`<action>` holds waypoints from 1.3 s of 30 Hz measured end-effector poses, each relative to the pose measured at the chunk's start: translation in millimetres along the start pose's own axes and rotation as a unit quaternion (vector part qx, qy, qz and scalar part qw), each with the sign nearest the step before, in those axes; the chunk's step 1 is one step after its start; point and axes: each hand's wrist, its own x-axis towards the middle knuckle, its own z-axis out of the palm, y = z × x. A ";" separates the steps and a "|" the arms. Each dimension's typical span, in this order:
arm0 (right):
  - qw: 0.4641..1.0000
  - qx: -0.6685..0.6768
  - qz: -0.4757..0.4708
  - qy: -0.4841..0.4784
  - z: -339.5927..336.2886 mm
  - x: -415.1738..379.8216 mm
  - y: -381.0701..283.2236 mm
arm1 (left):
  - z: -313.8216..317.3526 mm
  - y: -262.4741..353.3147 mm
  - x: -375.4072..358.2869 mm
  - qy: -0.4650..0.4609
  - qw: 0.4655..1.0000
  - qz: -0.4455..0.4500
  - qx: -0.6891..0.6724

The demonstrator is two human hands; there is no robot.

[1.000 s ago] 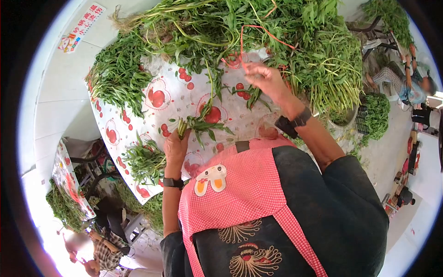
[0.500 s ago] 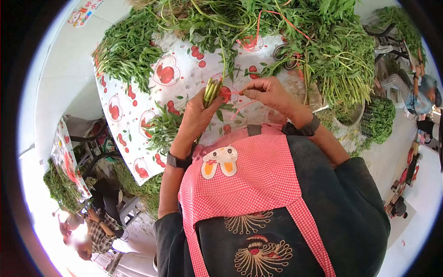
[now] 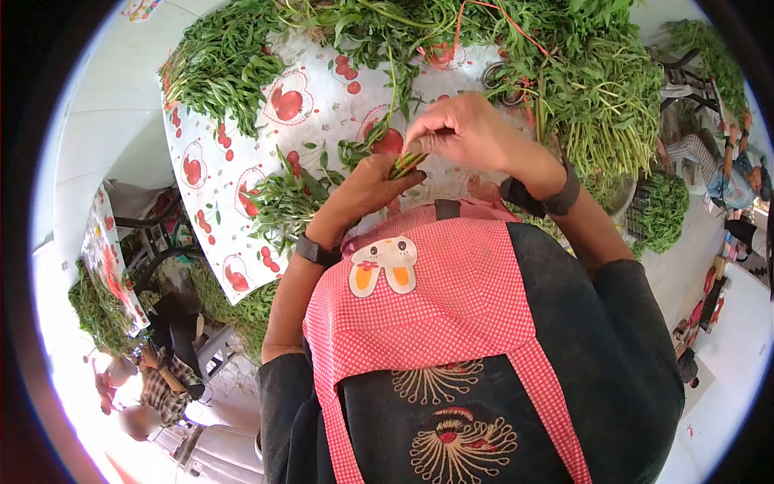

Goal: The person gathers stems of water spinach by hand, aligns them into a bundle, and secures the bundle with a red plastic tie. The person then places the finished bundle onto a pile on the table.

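My left hand (image 3: 367, 192) is closed around a small bunch of leafy greens, whose cut stems (image 3: 409, 164) stick out past the thumb. The bunch's leaves (image 3: 286, 206) spread to the left of my wrist over the tablecloth. Just above the stem ends, my right hand (image 3: 468, 133) is closed in a pinch with its fingertips against the stems. Only a trace of the pink string shows at these fingertips; the rest is hidden by my hands.
A cherry-print tablecloth (image 3: 218, 194) covers the table. Leafy greens lie in a heap (image 3: 218, 73) at the back left and a larger heap (image 3: 601, 113) at the right. Another pink string (image 3: 516, 28) lies on the greens. A person in a checked shirt (image 3: 165, 391) sits at lower left.
My right hand has swung in over the stems, bringing the pink string round to them. My left hand has tipped the stem ends to the right, and the string's loose tail is out of sight.
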 end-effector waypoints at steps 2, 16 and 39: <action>1.000 -0.011 -0.004 0.006 -2.1 4.9 11.5 | -1.0 1.6 -1.3 0.013 0.999 0.012 0.043; 0.947 0.220 0.235 0.011 14.2 -23.6 32.6 | -20.9 13.0 -6.6 0.132 0.968 0.039 -0.211; 0.981 0.157 0.117 -0.007 6.7 -27.1 28.0 | -8.4 16.8 2.1 0.003 0.983 -0.042 -0.181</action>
